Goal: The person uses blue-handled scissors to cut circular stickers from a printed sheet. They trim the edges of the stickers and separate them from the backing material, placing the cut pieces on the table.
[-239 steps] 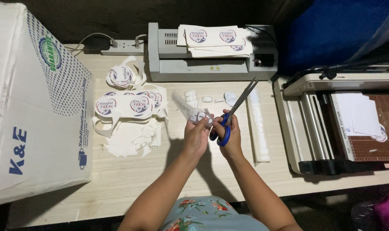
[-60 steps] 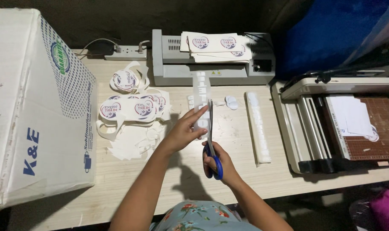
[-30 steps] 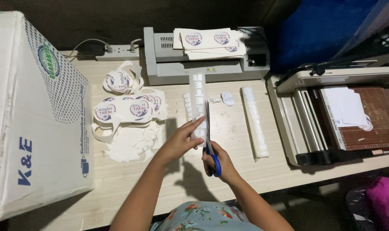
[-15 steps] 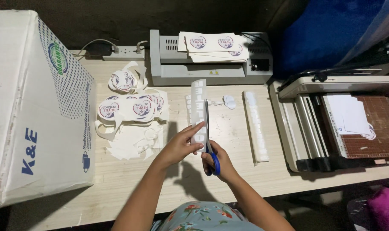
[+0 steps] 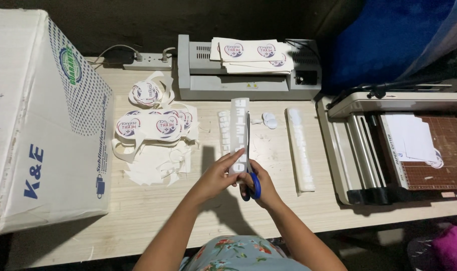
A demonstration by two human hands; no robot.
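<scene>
Scissors (image 5: 249, 160) pushed further up strip (image 5: 239, 131) vs 0.5 s back; left hand (image 5: 219, 175) fingers pinching strip, right hand (image 5: 262, 186) gripping scissors. Laminator (image 5: 248, 75) behind, cutouts (image 5: 155, 125) left on tabletop (image 5: 153, 211).

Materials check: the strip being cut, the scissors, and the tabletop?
Strip: looks like glossy laminated paper or sticker sheet, white, held flat by the left hand.
Scissors: grey metal-looking blades, blue handle probably plastic, in the right hand.
Table: pale wood-grain surface, matte; possibly laminate.
</scene>
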